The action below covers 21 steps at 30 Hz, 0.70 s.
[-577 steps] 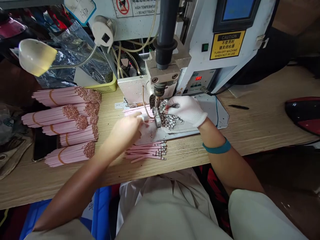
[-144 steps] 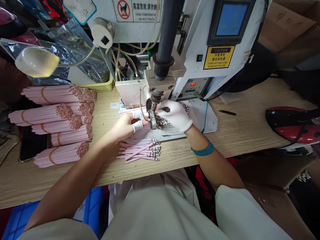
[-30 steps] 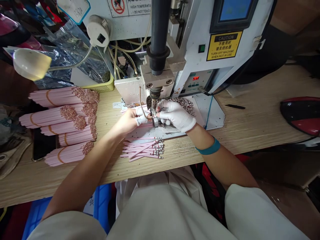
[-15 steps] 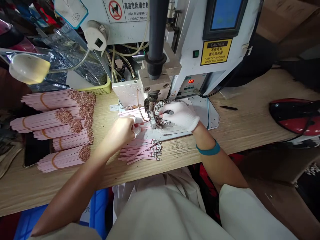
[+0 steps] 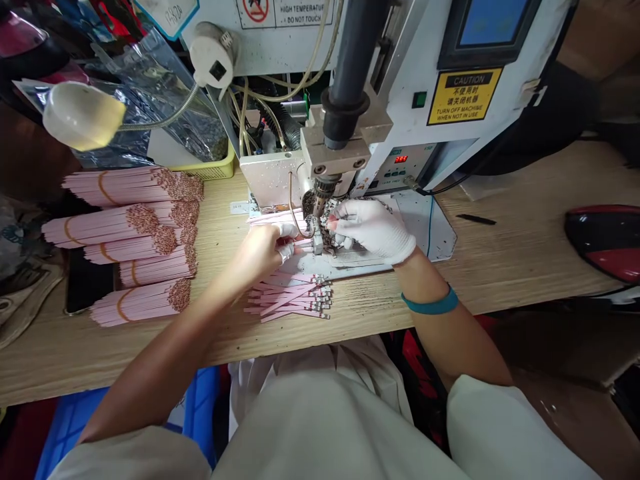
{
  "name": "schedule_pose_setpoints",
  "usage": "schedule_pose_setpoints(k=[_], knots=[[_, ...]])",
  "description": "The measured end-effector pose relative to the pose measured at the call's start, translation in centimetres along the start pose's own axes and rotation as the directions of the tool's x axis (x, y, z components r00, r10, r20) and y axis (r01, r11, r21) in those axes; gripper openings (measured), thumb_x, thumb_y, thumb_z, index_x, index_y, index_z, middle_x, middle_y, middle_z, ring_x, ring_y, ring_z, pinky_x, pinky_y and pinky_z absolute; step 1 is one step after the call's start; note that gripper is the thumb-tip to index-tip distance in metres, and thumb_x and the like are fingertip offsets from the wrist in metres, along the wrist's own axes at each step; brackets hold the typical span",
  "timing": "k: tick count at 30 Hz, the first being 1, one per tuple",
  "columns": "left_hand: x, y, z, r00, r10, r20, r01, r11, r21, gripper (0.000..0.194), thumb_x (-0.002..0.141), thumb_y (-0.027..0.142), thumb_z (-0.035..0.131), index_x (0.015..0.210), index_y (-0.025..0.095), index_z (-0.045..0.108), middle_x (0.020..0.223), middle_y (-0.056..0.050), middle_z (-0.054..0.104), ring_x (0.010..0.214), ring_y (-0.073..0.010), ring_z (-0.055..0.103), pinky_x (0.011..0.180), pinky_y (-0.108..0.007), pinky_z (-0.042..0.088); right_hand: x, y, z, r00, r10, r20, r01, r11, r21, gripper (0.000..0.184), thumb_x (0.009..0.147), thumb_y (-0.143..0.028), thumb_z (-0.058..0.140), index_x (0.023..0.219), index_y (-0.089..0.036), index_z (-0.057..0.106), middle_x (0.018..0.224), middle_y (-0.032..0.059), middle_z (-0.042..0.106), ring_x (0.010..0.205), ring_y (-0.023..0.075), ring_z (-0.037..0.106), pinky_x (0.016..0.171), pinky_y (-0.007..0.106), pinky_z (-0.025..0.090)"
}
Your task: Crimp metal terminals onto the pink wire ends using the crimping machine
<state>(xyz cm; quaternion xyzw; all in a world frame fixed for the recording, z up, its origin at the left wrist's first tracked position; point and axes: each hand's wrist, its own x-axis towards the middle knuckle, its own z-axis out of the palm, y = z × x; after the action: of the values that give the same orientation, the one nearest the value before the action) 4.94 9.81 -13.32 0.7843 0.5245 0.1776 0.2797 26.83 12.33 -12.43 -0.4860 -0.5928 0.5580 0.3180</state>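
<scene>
My left hand (image 5: 263, 248), with white finger cots on two fingertips, pinches a thin pink strip (image 5: 280, 220) and holds its end at the press head (image 5: 323, 190) of the white machine. My right hand (image 5: 373, 228), in a white glove, is closed in a pinch over a heap of small metal tags (image 5: 334, 212) just right of the head; what its fingertips hold is too small to name. A loose pile of pink strips with metal ends (image 5: 293, 299) lies in front of my left hand on the wooden bench (image 5: 500, 260).
Several banded bundles of pink strips (image 5: 133, 243) are stacked at the left. A gooseneck lamp (image 5: 83, 115) hangs above them. A yellow basket (image 5: 210, 170) sits behind. A black pen (image 5: 475, 219) and a red-and-black object (image 5: 607, 240) lie at the right. A blue crate (image 5: 195, 413) is under the bench.
My left hand has moved from the finished pile back up to the press head with a strip. My right hand stays at the tag heap, fingers now closer to the head.
</scene>
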Motion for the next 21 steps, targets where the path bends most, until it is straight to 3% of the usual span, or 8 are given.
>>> schedule_pose_setpoints(k=[5,12,18,21], knots=[[0.0,-0.4,0.1,0.997,0.051,-0.058,-0.053,0.998,-0.04,0.031,0.079,0.038,0.059,0.062,0.013,0.064,0.057,0.0,0.054,0.055,-0.0111,0.044,0.051,-0.021,0.032,0.1,0.2,0.6,0.998,-0.016,0.064,0.004,0.983,0.184,0.007,0.073,-0.008,0.064,0.08,-0.011,0.062,0.062,0.0009,0.06,0.046,0.0071,0.054,0.037,0.016,0.043],[0.2,-0.3,-0.2,0.993,0.069,-0.097,-0.081,0.989,-0.127,0.027,0.076,0.035,0.063,0.059,0.014,0.063,0.061,-0.001,0.058,0.058,-0.012,0.049,0.057,-0.022,0.037,0.4,0.6,1.2,0.998,0.007,0.066,-0.021,0.977,0.214,0.01,0.072,-0.005,0.063,0.079,-0.011,0.06,0.059,-0.0011,0.058,0.041,0.0054,0.05,0.031,0.013,0.037],[0.4,-1.0,-0.3,0.998,0.063,0.028,-0.049,0.931,-0.362,0.035,0.081,0.043,0.061,0.062,0.014,0.062,0.071,-0.004,0.061,0.074,-0.0168,0.057,0.068,-0.026,0.042,0.7,0.8,1.4,0.999,0.0,0.032,-0.008,0.968,0.25,0.011,0.071,-0.004,0.064,0.078,-0.012,0.059,0.063,-0.0008,0.058,0.043,0.005,0.05,0.031,0.013,0.038],[0.4,-0.9,-0.2,0.998,0.064,0.03,-0.045,0.902,-0.43,0.035,0.081,0.044,0.061,0.065,0.013,0.062,0.072,-0.003,0.06,0.072,-0.0155,0.055,0.067,-0.026,0.041,0.7,0.8,1.5,0.998,0.011,0.069,-0.026,0.973,0.23,0.01,0.072,-0.005,0.063,0.078,-0.013,0.058,0.058,-0.0024,0.056,0.039,0.0038,0.046,0.028,0.012,0.032]])
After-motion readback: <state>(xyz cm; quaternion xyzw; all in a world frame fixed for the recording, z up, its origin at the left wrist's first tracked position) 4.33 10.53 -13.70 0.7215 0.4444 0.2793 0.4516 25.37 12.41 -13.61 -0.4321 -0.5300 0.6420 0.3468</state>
